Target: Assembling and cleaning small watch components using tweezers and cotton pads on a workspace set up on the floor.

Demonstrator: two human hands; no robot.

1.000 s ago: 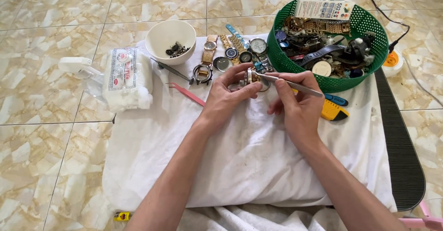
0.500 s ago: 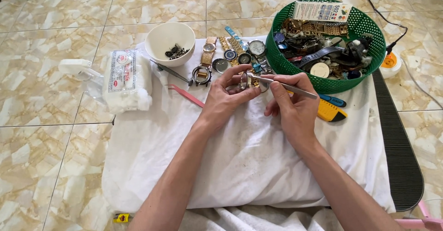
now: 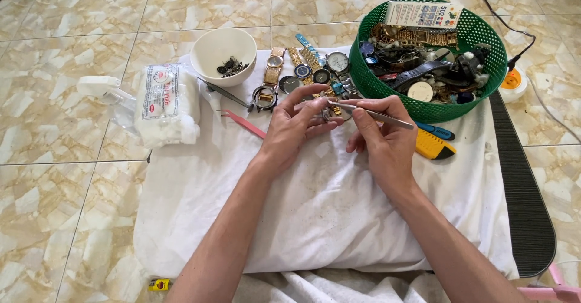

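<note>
Your left hand (image 3: 290,130) pinches a small watch part (image 3: 330,113) over the white cloth (image 3: 315,206); right hand (image 3: 384,136) grips metal tweezers (image 3: 375,114). Likely light, stiff, fragile: hold by edges.

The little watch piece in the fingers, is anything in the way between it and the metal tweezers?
Nothing visible. The left hand holds the watch piece, and the tweezers in the right hand reach straight to it.
</note>
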